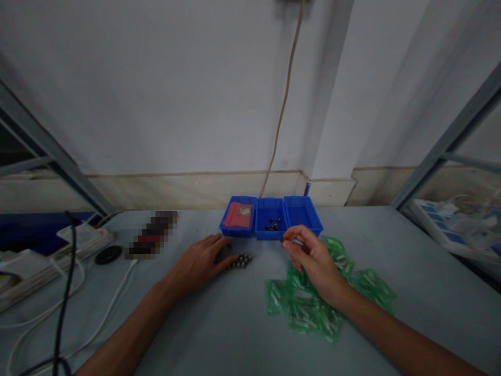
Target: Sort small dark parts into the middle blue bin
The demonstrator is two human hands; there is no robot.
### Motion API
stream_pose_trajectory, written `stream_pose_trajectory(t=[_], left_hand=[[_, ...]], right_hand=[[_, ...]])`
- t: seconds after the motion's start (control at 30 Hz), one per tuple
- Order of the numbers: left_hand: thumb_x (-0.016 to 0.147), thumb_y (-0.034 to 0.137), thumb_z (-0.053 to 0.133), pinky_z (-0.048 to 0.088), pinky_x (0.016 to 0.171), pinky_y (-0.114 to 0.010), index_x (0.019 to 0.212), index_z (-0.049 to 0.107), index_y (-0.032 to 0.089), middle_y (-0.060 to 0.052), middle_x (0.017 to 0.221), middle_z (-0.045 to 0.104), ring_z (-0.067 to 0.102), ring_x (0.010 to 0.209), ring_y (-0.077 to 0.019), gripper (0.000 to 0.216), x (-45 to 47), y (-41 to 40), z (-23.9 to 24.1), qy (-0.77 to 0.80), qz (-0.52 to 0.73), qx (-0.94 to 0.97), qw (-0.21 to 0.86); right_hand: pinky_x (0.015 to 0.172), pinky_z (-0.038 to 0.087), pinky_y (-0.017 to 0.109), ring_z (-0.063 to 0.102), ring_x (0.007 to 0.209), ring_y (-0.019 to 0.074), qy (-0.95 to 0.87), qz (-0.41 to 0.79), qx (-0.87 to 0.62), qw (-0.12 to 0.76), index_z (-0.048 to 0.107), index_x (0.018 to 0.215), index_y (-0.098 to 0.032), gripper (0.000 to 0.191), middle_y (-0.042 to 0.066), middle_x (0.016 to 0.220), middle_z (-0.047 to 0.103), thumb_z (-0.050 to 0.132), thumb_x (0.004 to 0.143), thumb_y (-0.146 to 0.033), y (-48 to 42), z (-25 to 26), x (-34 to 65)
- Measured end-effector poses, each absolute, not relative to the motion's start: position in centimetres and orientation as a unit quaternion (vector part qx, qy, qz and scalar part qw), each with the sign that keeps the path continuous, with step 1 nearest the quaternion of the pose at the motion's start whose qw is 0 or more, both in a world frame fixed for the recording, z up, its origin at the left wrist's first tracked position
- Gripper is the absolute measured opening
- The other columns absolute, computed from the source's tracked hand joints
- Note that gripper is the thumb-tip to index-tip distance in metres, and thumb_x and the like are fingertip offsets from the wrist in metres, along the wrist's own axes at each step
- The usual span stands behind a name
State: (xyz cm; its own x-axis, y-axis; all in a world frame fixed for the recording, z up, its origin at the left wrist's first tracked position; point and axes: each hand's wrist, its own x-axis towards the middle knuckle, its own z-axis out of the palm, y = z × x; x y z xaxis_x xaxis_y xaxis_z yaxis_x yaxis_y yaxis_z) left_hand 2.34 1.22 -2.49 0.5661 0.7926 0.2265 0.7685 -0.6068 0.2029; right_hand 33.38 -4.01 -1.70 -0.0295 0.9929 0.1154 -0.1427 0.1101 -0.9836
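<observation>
A small pile of shiny dark round metal pieces (240,260) lies on the table. My left hand (201,263) rests beside it with thumb and fingers apart, the thumb touching the pile's near edge. My right hand (309,256) is raised in front of the blue bins, its thumb and forefinger pinched together. A tiny dark bit shows at the fingertips, too small to name. The middle blue bin (270,204) holds several of the dark pieces. Under and around my right wrist lie several green plastic packets (309,316) with silvery contents.
The left blue bin (225,222) holds a pink packet; the right blue bin (303,209) stands alongside. At left are a pixelated object (151,237), a round black disc (108,255), a power strip (35,277) and loose cables. Metal frame posts (450,122) flank the table, with a wall behind.
</observation>
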Motion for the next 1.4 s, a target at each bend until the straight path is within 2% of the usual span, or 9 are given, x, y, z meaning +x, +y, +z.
stream_pose_trajectory(t=[0.1, 0.23, 0.47, 0.63, 0.8, 1.03, 1.17, 1.27, 1.4], left_hand=[[0.11, 0.063, 0.052, 0.058, 0.088, -0.041, 0.12, 0.068, 0.024, -0.009, 0.114, 0.075, 0.074, 0.1, -0.0283, 0.044, 2.4, 1.2, -2.4, 0.442, 0.155, 0.883, 0.042], [0.11, 0.065, 0.052, 0.058, 0.089, -0.04, 0.119, 0.068, 0.024, -0.009, 0.115, 0.075, 0.074, 0.099, -0.0275, 0.045, 2.4, 1.2, -2.4, 0.44, 0.154, 0.884, 0.04], [0.109, 0.062, 0.054, 0.058, 0.089, -0.041, 0.119, 0.069, 0.024, -0.009, 0.114, 0.075, 0.074, 0.101, -0.0281, 0.043, 2.2, 1.3, -2.5, 0.44, 0.158, 0.883, 0.047], [0.109, 0.063, 0.055, 0.057, 0.087, -0.04, 0.12, 0.069, 0.024, -0.009, 0.113, 0.075, 0.073, 0.098, -0.0279, 0.044, 2.2, 1.4, -2.8, 0.445, 0.163, 0.879, 0.05], [0.109, 0.064, 0.053, 0.057, 0.088, -0.04, 0.12, 0.069, 0.024, -0.008, 0.111, 0.075, 0.073, 0.098, -0.0272, 0.044, 2.3, 1.4, -2.8, 0.435, 0.168, 0.883, 0.054], [0.109, 0.064, 0.053, 0.056, 0.088, -0.04, 0.119, 0.07, 0.024, -0.008, 0.112, 0.076, 0.073, 0.098, -0.0275, 0.045, 2.3, 1.3, -2.6, 0.44, 0.17, 0.88, 0.06], [0.11, 0.063, 0.052, 0.056, 0.09, -0.04, 0.121, 0.068, 0.023, -0.009, 0.114, 0.075, 0.073, 0.102, -0.0281, 0.045, 2.4, 1.3, -2.6, 0.44, 0.156, 0.882, 0.057], [0.111, 0.062, 0.051, 0.055, 0.088, -0.039, 0.121, 0.069, 0.023, -0.009, 0.114, 0.075, 0.072, 0.1, -0.028, 0.044, 2.5, 1.3, -2.5, 0.444, 0.149, 0.882, 0.06], [0.11, 0.063, 0.053, 0.055, 0.088, -0.04, 0.118, 0.069, 0.023, -0.01, 0.115, 0.075, 0.073, 0.099, -0.0287, 0.044, 2.5, 1.2, -2.5, 0.445, 0.145, 0.881, 0.063]], right_hand=[[0.047, 0.027, 0.025, 0.037, 0.051, 0.0104, -0.488, 0.555, -0.409, 0.535, 0.069, 0.097, -0.023, 0.031, -0.007, 0.064, 0.048, 0.084, 0.091, -0.049, -4.2, -1.7, 33.3], [0.049, 0.026, 0.024, 0.038, 0.052, 0.0073, -0.445, 0.622, -0.374, 0.524, 0.067, 0.087, -0.02, 0.039, -0.001, 0.08, 0.063, 0.083, 0.09, -0.056, -4.5, -1.3, 33.0], [0.046, 0.019, 0.023, 0.027, 0.049, 0.0066, -0.379, 0.664, -0.373, 0.526, 0.06, 0.074, -0.019, 0.051, -0.006, 0.065, 0.048, 0.087, 0.083, -0.061, -4.5, -1.0, 32.8], [0.046, 0.024, 0.022, 0.036, 0.055, 0.0087, -0.367, 0.648, -0.373, 0.554, 0.064, 0.082, -0.02, 0.048, -0.003, 0.073, 0.054, 0.091, 0.08, -0.06, -4.4, -1.1, 32.9], [0.046, 0.028, 0.023, 0.038, 0.055, 0.0103, -0.381, 0.633, -0.371, 0.562, 0.06, 0.076, -0.021, 0.052, -0.004, 0.068, 0.048, 0.086, 0.084, -0.065, -4.2, -1.4, 32.9], [0.049, 0.037, 0.026, 0.047, 0.058, 0.0133, -0.502, 0.494, -0.429, 0.566, 0.064, 0.09, -0.025, 0.043, 0.0, 0.084, 0.061, 0.072, 0.096, -0.067, -4.2, -1.8, 33.0], [0.067, 0.048, 0.031, 0.057, 0.076, 0.019, -0.59, 0.351, -0.449, 0.572, 0.068, 0.1, -0.027, 0.02, 0.002, 0.094, 0.065, 0.07, 0.103, -0.047, -4.5, -2.1, 33.1], [0.081, 0.05, 0.036, 0.062, 0.09, 0.0229, -0.638, 0.292, -0.446, 0.556, 0.069, 0.1, -0.027, 0.008, 0.004, 0.099, 0.067, 0.068, 0.104, -0.034, -4.9, -2.0, 33.1], [0.079, 0.05, 0.036, 0.064, 0.09, 0.0234, -0.643, 0.311, -0.439, 0.544, 0.07, 0.098, -0.027, 0.005, 0.004, 0.099, 0.069, 0.074, 0.099, -0.03, -5.2, -1.8, 32.8]])
